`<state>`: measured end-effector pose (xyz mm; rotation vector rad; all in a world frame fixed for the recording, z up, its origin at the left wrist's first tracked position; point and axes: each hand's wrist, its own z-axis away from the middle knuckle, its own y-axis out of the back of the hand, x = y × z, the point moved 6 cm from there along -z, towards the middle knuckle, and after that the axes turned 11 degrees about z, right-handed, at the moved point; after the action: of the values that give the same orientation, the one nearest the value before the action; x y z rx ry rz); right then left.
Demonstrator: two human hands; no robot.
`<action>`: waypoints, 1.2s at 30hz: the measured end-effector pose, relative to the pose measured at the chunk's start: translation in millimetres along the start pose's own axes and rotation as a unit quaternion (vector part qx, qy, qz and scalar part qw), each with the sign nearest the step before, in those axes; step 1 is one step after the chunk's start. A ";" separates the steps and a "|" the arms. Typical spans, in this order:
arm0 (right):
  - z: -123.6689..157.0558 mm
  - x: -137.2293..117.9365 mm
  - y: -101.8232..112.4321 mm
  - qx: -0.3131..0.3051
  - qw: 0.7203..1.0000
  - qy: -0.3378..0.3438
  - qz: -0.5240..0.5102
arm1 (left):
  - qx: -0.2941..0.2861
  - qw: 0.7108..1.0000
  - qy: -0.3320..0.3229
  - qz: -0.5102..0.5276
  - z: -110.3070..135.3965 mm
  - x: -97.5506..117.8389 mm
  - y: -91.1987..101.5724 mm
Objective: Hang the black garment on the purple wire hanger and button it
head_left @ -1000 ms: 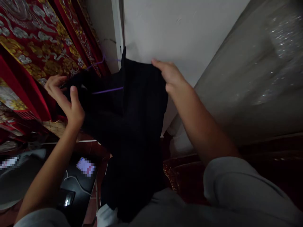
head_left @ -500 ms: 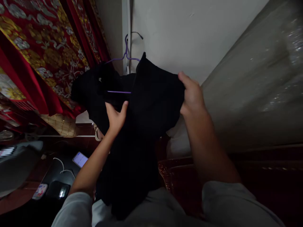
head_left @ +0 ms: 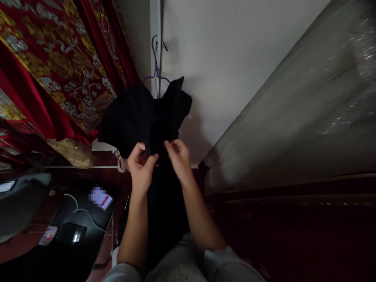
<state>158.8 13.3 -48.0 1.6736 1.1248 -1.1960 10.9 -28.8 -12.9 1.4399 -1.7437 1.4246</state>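
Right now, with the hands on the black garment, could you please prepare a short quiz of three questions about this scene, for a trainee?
1. What colour is the hanger that bears the black garment?
2. True or false: the lit phone lies on the black table.
3. Which of these does the left hand touch?
A) the white cable
B) the black garment
C) the red embroidered cloth

Key: 1. purple; 2. true; 3. B.
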 end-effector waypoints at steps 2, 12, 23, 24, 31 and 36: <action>7.1 18.6 -25.3 -0.049 0.997 -0.053 0.009 | 0.003 1.000 -0.004 0.001 7.3 0.7 0.1; 40.6 39.3 -31.9 -0.159 0.979 -0.122 -0.021 | -0.045 0.997 0.037 -0.042 2.6 -17.6 32.2; 44.5 6.0 -14.4 -0.168 0.980 -0.055 -0.087 | -0.146 0.975 -0.006 -0.166 13.2 -20.2 19.4; 45.1 5.3 -14.9 -0.179 0.979 -0.044 -0.091 | -0.136 0.975 -0.017 -0.174 13.1 -20.3 19.4; 41.7 3.6 -8.4 -0.108 0.991 0.054 -0.058 | -0.115 0.976 -0.028 -0.184 13.6 -22.7 17.7; 39.8 3.3 -2.2 -0.034 0.992 0.122 -0.017 | -0.109 0.976 -0.011 -0.187 15.2 -23.0 18.8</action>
<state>146.3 -22.1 -61.6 1.7888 1.3325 -0.9802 5.6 -34.4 -45.3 1.5641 -1.4866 0.9930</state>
